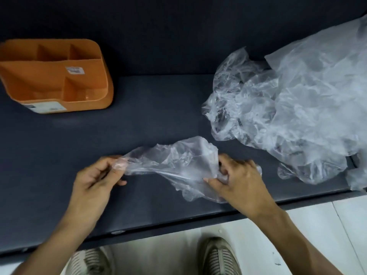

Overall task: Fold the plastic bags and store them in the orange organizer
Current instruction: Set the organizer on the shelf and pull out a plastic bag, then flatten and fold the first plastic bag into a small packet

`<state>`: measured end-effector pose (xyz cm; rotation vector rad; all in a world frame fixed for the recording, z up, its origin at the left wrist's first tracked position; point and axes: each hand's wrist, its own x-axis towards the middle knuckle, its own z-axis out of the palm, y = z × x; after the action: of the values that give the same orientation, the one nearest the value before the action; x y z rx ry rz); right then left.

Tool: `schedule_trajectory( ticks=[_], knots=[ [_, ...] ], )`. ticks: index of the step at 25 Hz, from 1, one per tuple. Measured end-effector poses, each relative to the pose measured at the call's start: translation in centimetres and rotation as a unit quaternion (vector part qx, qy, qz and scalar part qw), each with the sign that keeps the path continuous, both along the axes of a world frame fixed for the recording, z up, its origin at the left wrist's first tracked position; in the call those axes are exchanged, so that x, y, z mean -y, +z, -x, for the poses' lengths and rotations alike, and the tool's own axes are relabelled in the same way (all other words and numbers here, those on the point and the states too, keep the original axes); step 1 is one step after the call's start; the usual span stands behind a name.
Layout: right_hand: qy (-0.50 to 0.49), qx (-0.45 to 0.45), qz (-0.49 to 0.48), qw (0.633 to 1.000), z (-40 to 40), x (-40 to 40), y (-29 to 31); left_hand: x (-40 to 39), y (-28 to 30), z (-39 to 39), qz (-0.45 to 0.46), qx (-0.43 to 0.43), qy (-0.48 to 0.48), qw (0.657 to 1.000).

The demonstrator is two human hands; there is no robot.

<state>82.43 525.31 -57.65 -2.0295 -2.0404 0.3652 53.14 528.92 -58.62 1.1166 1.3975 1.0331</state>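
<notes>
Both hands are on one clear plastic bag (pixel 178 161), stretched crumpled between them over the dark worktop (pixel 139 120). The left hand (pixel 97 177) pinches its left end; the right hand (pixel 238 179) grips the other. Right of that bag sits the bag pile (pixel 288 108); far left, the orange organizer (pixel 53 76).

The scene is dim, and the dark worktop (pixel 158 120) soaks up most of the light. The heap of clear bags (pixel 297 108), right of the orange organizer (pixel 55 76), catches a soft pale sheen, brightest toward the frame's right edge. The white floor (pixel 317 225) below the worktop looks washed out. Detail is soft overall, and the worktop's front edge bows from wide-angle distortion.
</notes>
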Motion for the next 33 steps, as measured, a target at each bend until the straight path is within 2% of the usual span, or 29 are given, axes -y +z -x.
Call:
schedule_trajectory(
  ticks=[1, 2, 4, 6, 8, 11, 13, 15, 16, 17, 20, 22, 23, 24, 26, 27, 28, 30, 33],
  knots=[
    [-0.032, -0.078, 0.039, 0.996, 0.6, 0.0, 0.6, 0.2, 0.2, 1.2, 0.011, 0.014, -0.017, 1.0],
    [-0.068, -0.18, 0.098, 0.976, 0.9, 0.0, 1.1, 0.3, 0.2, 2.3, 0.02, 0.029, -0.027, 0.999],
    [-0.13, -0.397, 0.176, 0.891, 1.4, -0.1, 2.3, 0.5, -0.1, 3.7, 0.033, 0.117, -0.032, 0.992],
    [-0.17, -0.538, 0.222, 0.795, 1.4, -0.1, 2.8, 0.8, 0.3, 4.5, 0.044, 0.228, -0.036, 0.972],
    [-0.132, -0.623, 0.279, 0.718, 1.0, -0.1, 3.3, 0.7, 1.0, 5.1, 0.045, 0.303, -0.042, 0.951],
    [-0.046, -0.665, 0.341, 0.663, 0.6, -0.1, 3.3, 0.5, 1.8, 5.3, 0.031, 0.337, -0.068, 0.939],
    [-0.081, -0.658, 0.32, 0.676, 1.3, -1.0, 2.7, 0.2, 1.7, 5.0, 0.027, 0.306, -0.076, 0.949],
    [-0.118, -0.626, 0.271, 0.721, 2.5, -2.1, 2.0, -0.2, 1.3, 4.9, 0.033, 0.278, -0.062, 0.958],
    [-0.137, -0.622, 0.252, 0.729, 3.1, -2.7, 1.9, -0.4, 1.2, 5.0, 0.036, 0.279, -0.055, 0.958],
    [-0.165, -0.628, 0.238, 0.722, 3.6, -3.3, 1.9, -0.6, 0.9, 5.4, 0.037, 0.293, -0.055, 0.954],
    [-0.249, -0.624, 0.209, 0.71, 3.4, -4.4, 1.7, -1.2, 0.6, 7.2, 0.035, 0.376, -0.096, 0.921],
    [-0.282, -0.614, 0.192, 0.711, 3.1, -4.7, 1.6, -1.4, 0.1, 8.4, 0.04, 0.455, -0.142, 0.878],
    [-0.291, -0.607, 0.183, 0.716, 3.2, -4.8, 1.6, -1.3, -0.1, 8.8, 0.048, 0.461, -0.146, 0.874],
    [-0.301, -0.598, 0.166, 0.724, 3.3, -5.0, 1.6, -1.3, -0.1, 9.2, 0.059, 0.426, -0.138, 0.892],
    [-0.317, -0.574, 0.121, 0.745, 3.5, -5.2, 1.9, -1.4, 0.6, 10.1, 0.087, 0.239, -0.132, 0.958],
    [-0.314, -0.561, 0.1, 0.759, 3.4, -5.3, 2.1, -1.6, 1.0, 10.7, 0.121, 0.14, -0.148, 0.972],
    [-0.293, -0.546, 0.088, 0.78, 3.3, -5.4, 2.3, -1.9, 1.2, 11.6, 0.142, 0.066, -0.181, 0.971],
    [-0.21, -0.502, 0.09, 0.834, 3.1, -5.3, 2.5, -2.8, 2.5, 12.7, 0.115, 0.009, -0.224, 0.968],
    [-0.067, -0.45, 0.119, 0.882, 3.9, -5.0, 3.2, -4.7, 4.6, 11.1, 0.028, -0.006, -0.154, 0.988]
  ],
)
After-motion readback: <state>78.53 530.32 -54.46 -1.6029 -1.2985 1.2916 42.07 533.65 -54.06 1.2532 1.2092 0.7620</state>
